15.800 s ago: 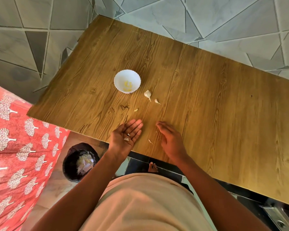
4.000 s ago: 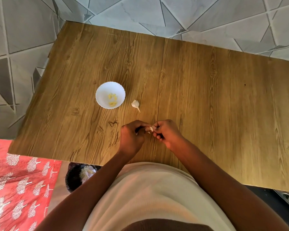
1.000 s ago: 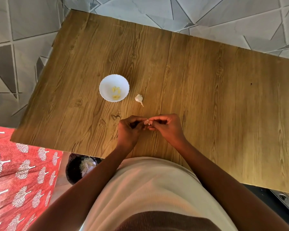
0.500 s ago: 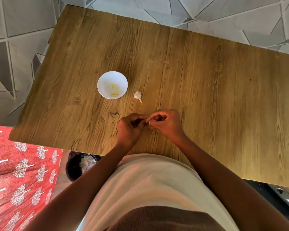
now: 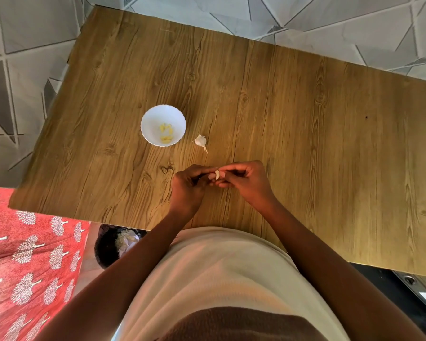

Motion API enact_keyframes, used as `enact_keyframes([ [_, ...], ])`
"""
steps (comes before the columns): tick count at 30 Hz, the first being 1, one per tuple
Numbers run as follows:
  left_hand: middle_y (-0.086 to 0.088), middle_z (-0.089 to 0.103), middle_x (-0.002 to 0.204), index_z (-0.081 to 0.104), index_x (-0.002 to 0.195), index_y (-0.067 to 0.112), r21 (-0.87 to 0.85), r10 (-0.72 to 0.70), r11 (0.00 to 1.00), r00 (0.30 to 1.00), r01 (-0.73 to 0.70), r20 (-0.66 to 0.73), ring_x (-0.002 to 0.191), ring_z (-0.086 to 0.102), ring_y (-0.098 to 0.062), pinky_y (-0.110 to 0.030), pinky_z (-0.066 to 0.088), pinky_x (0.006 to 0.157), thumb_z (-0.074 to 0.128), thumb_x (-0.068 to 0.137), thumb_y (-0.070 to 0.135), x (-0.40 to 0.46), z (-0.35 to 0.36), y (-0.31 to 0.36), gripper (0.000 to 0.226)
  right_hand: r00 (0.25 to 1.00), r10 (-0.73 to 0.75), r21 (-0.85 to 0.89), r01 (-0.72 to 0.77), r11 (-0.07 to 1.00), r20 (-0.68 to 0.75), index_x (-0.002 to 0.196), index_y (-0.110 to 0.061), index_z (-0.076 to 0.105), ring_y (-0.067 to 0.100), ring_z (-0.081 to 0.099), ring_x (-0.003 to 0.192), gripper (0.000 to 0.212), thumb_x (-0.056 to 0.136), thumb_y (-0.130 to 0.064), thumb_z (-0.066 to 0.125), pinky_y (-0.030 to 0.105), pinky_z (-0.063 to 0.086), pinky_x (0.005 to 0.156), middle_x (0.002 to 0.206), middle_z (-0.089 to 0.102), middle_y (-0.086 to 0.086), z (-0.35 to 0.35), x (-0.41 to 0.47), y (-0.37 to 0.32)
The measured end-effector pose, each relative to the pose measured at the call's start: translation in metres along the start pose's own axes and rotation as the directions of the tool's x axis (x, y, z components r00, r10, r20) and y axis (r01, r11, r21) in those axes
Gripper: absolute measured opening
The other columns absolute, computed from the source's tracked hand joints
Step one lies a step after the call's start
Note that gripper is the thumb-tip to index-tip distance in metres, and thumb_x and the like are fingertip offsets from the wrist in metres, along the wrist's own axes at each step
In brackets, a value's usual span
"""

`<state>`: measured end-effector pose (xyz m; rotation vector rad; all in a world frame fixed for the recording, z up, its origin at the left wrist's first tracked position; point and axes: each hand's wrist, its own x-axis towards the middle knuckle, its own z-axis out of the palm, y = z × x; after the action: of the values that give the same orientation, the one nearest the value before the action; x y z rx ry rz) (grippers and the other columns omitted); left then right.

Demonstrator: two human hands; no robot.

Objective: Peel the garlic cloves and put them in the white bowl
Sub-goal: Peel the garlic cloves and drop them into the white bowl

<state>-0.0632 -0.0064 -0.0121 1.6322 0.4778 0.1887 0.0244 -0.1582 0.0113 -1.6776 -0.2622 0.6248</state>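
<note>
A person in a cream top stands at a wood-grain table point(image 5: 305, 143), w/ a red tree-print cloth point(image 5: 27, 262) and a dark bin point(image 5: 108, 247) below the table's near-left edge. Near the table's front edge, the left hand point(image 5: 187, 188) and right hand point(image 5: 246, 183) meet fingertip to fingertip, both pinching one small garlic clove point(image 5: 217, 174) btwn them. Just beyond the hands sits the white bowl point(image 5: 150, 119) holding a few yellow peeled cloves point(image 5: 166, 132), w/ an unpeeled garlic piece point(image 5: 200, 141) just right of it.
</note>
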Motion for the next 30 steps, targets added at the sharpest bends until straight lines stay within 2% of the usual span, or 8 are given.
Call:
enact_keyframes([
  [3, -0.002, 0.078, 0.099, 0.08, 0.108, 0.01, -0.021, -0.006, 1.0, 1.0, 0.006, 0.01, 0.092, 0.075, -0.019, -0.033, 0.061, 0.083, 0.078, 0.09, 0.003, -0.001, 0.0, 0.002, 0.02, 1.0, 0.003, 0.018, -0.003, 1.0, -0.003, 0.108, 0.006, 0.075, 0.029, 0.078, 0.082, 0.018, 0.09, 0.002, 0.072, 0.034, 0.064, 0.074, 0.092, 0.077, 0.017, 0.0, -0.001, -0.001],
  [10, -0.002, 0.079, 0.098, 0.08, 0.107, 0.009, -0.014, -0.012, 1.0, 1.0, 0.013, 0.022, 0.092, 0.075, -0.022, -0.046, 0.062, 0.085, 0.082, 0.088, 0.007, -0.001, 0.0, 0.006, 0.02, 1.0, 0.01, 0.037, -0.01, 0.999, 0.01, 0.104, 0.003, 0.076, 0.03, 0.077, 0.078, 0.013, 0.091, 0.001, 0.071, 0.033, 0.064, 0.071, 0.088, 0.078, 0.015, -0.002, -0.003, -0.005],
  [12, 0.001, 0.079, 0.096, 0.08, 0.108, 0.011, -0.022, -0.04, 0.999, 0.999, 0.04, 0.024, 0.09, 0.076, -0.019, -0.041, 0.063, 0.084, 0.083, 0.086, 0.007, 0.0, 0.001, 0.009, 0.022, 1.0, 0.001, 0.022, -0.001, 1.0, 0.014, 0.107, 0.004, 0.074, 0.028, 0.077, 0.077, 0.016, 0.091, 0.002, 0.071, 0.032, 0.063, 0.069, 0.088, 0.078, 0.015, -0.003, -0.002, -0.003],
  [15, 0.0, 0.077, 0.091, 0.075, 0.112, 0.011, -0.058, -0.052, 0.997, 0.999, 0.053, 0.009, 0.085, 0.075, -0.015, -0.024, 0.059, 0.077, 0.084, 0.084, 0.003, -0.001, 0.003, 0.013, 0.03, 1.0, 0.013, -0.004, -0.013, 1.0, -0.001, 0.115, 0.002, 0.073, 0.025, 0.076, 0.076, 0.024, 0.091, 0.002, 0.072, 0.029, 0.061, 0.069, 0.089, 0.078, 0.015, -0.003, -0.001, -0.001],
  [17, -0.002, 0.077, 0.092, 0.073, 0.113, 0.009, -0.06, -0.05, 0.997, 0.999, 0.051, 0.009, 0.086, 0.074, -0.017, -0.023, 0.059, 0.077, 0.084, 0.084, 0.005, -0.001, 0.003, 0.014, 0.031, 1.0, 0.015, -0.023, -0.015, 1.0, 0.0, 0.11, 0.0, 0.076, 0.026, 0.075, 0.075, 0.021, 0.09, 0.0, 0.073, 0.029, 0.061, 0.07, 0.088, 0.078, 0.012, -0.004, -0.001, 0.0],
  [24, 0.001, 0.078, 0.091, 0.077, 0.105, 0.01, -0.005, -0.057, 0.998, 0.998, 0.057, 0.03, 0.086, 0.075, -0.018, -0.03, 0.062, 0.079, 0.081, 0.089, 0.009, -0.001, 0.005, 0.017, 0.017, 0.996, 0.086, 0.029, -0.086, 0.996, 0.014, 0.101, 0.0, 0.074, 0.02, 0.073, 0.082, 0.014, 0.088, -0.002, 0.076, 0.03, 0.058, 0.063, 0.093, 0.076, 0.013, -0.005, 0.0, -0.001],
  [28, 0.001, 0.078, 0.094, 0.078, 0.104, 0.011, -0.01, -0.064, 0.998, 0.998, 0.064, 0.01, 0.09, 0.076, -0.018, -0.038, 0.063, 0.084, 0.079, 0.089, 0.008, -0.002, 0.005, 0.017, 0.016, 0.992, 0.116, 0.064, -0.113, 0.991, -0.045, 0.094, 0.002, 0.067, 0.015, 0.069, 0.072, 0.017, 0.083, 0.001, 0.08, 0.027, 0.056, 0.057, 0.082, 0.072, 0.008, -0.003, 0.0, 0.001],
  [30, 0.0, 0.078, 0.096, 0.079, 0.103, 0.012, -0.007, -0.032, 0.999, 0.999, 0.033, 0.024, 0.092, 0.075, -0.019, -0.04, 0.062, 0.085, 0.081, 0.088, 0.011, -0.001, 0.005, 0.016, 0.015, 0.991, 0.112, 0.075, -0.107, 0.991, -0.068, 0.097, 0.005, 0.067, 0.013, 0.068, 0.07, 0.019, 0.083, 0.002, 0.08, 0.026, 0.056, 0.058, 0.079, 0.071, 0.008, -0.003, 0.0, 0.0],
])
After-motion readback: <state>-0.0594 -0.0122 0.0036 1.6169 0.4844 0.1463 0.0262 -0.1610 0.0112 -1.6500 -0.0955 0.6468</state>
